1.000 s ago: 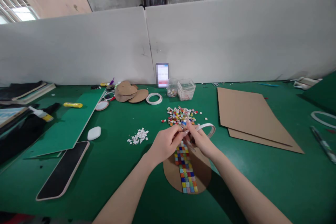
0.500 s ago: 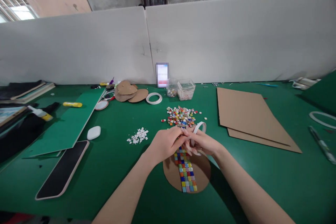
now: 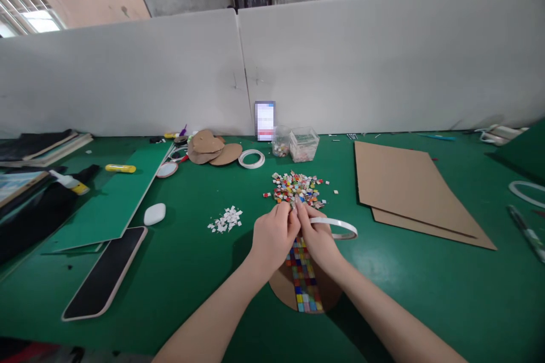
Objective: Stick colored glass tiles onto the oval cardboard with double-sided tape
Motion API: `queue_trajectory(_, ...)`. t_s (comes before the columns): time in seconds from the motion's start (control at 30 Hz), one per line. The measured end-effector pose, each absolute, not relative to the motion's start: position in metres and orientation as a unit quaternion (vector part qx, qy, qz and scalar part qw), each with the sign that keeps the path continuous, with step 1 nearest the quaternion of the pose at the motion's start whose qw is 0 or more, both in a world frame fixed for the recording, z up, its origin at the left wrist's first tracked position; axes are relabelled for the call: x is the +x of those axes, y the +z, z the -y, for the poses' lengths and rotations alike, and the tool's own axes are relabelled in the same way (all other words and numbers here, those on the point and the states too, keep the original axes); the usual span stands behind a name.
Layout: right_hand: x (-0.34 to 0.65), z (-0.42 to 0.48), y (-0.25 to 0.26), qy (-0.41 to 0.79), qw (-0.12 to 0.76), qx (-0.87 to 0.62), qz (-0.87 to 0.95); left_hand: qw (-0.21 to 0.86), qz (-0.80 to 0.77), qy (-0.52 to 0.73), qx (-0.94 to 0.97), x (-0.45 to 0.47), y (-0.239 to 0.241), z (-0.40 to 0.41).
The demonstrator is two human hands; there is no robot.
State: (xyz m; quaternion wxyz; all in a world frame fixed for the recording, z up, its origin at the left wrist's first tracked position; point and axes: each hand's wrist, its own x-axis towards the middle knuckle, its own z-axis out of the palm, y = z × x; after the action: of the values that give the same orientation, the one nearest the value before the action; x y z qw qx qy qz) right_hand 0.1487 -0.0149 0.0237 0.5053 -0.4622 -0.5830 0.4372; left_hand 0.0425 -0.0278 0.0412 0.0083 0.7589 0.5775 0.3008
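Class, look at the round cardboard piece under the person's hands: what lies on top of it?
A strip of coloured mosaic tiles runs down the cardboard disc. Both hands cover its far end, hiding what lies there.

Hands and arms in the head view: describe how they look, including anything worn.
Both forearms are bare, with no sleeves, watch or bracelet in view. The left hand and right hand wear no gloves or visible rings. The fingernails are long and pale.

On the green desk (image 3: 426, 295): a dark phone (image 3: 104, 272) lies at left, near a white oval case (image 3: 154, 214). White paper scraps (image 3: 225, 220) lie centrally. Cardboard sheets (image 3: 409, 193) lie at right. Two clear containers (image 3: 298, 144) stand by the partition (image 3: 383, 57).
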Motion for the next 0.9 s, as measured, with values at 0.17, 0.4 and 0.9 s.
queue_trajectory(0.17,0.149,0.019,0.025,0.391,0.505,-0.479,0.602,0.007,-0.589,0.300,0.751,0.043,0.043,0.029)
queue_trajectory(0.4,0.153,0.017,0.028,0.340,0.521,-0.429,0.655,0.101,-0.559,0.336,0.751,0.038,0.053,0.028)
queue_trajectory(0.9,0.163,0.011,0.021,-0.066,0.463,-0.395,0.791,0.341,-0.594,0.459,0.566,0.054,0.056,0.036)
